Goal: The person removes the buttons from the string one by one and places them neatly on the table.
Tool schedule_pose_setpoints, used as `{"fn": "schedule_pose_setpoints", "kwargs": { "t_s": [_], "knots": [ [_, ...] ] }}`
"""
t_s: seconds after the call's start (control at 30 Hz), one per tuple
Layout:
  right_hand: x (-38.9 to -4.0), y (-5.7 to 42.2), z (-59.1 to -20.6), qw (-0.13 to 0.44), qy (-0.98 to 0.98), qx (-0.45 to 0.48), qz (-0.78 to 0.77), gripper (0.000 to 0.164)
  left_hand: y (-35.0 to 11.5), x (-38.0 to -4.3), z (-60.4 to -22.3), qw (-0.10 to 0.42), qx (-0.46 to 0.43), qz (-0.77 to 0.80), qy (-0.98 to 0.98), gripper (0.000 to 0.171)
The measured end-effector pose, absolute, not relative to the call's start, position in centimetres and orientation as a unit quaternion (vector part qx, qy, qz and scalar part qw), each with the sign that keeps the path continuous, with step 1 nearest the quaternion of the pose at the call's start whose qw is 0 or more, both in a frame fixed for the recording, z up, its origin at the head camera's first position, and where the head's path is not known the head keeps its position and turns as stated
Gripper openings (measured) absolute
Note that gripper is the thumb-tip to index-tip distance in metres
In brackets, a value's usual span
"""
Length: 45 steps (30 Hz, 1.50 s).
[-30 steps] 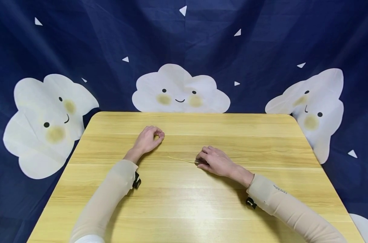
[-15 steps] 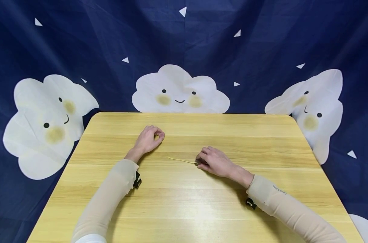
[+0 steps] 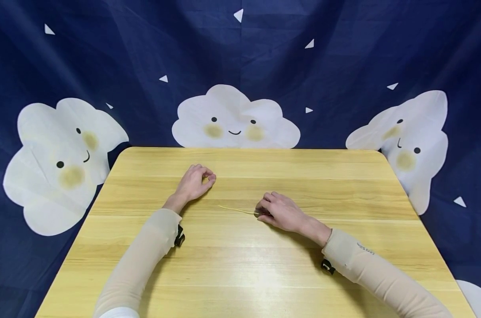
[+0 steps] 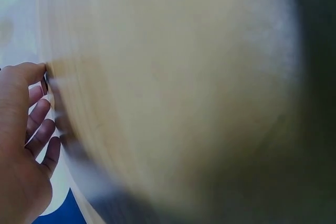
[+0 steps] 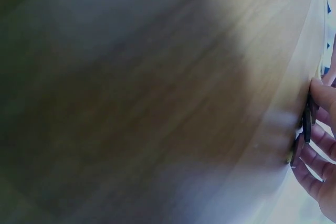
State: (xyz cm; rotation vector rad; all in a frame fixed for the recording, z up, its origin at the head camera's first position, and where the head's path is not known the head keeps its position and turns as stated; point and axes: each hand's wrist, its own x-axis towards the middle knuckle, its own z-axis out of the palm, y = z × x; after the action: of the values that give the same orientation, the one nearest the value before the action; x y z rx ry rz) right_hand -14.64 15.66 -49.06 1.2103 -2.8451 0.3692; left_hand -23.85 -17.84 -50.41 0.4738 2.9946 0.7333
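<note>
A thin yellow cord (image 3: 236, 209) stretches left across the wooden table (image 3: 224, 265) from my right hand (image 3: 283, 212). This hand's curled fingers and thumb grip the cord's right end, low over the tabletop. In the right wrist view several dark, thin flat pieces (image 5: 307, 121) show edge-on between thumb and fingers. Farther back on the left, my left hand (image 3: 192, 183) rests with thumb and index finger brought together. The left wrist view shows a small dark flat piece (image 4: 45, 84) edge-on at those fingertips. Its exact kind I cannot tell; the fingers partly hide it.
Behind the table's far edge hangs a dark blue curtain (image 3: 240, 53) printed with white clouds (image 3: 236, 117). Beige sleeves cover both forearms, with a small black device (image 3: 179, 236) under the left wrist and another black device (image 3: 328, 266) under the right.
</note>
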Motion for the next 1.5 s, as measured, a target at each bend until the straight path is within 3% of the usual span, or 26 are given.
{"fn": "schedule_pose_setpoints", "kwargs": {
  "t_s": [0.33, 0.57, 1.13, 1.5],
  "knots": [
    [-14.7, 15.7, -49.4, 0.029, -0.909, 0.397, 0.125, 0.027, -17.9, -23.5, -50.5, 0.001, 0.154, 0.241, 0.958, 0.038],
    [-14.7, 15.7, -49.2, 0.032, -0.906, 0.401, 0.133, 0.027, -17.7, -22.3, -50.1, -0.021, 0.181, 0.255, 0.949, 0.028],
    [-14.7, 15.7, -49.1, 0.026, -0.908, 0.397, 0.13, 0.026, -14.4, -18.3, -49.3, -0.057, 0.262, 0.259, 0.928, 0.021],
    [-14.7, 15.6, -49.1, 0.013, -0.911, 0.392, 0.131, 0.026, -11.8, -16.0, -49.9, -0.026, 0.303, 0.264, 0.915, 0.017]
  ]
}}
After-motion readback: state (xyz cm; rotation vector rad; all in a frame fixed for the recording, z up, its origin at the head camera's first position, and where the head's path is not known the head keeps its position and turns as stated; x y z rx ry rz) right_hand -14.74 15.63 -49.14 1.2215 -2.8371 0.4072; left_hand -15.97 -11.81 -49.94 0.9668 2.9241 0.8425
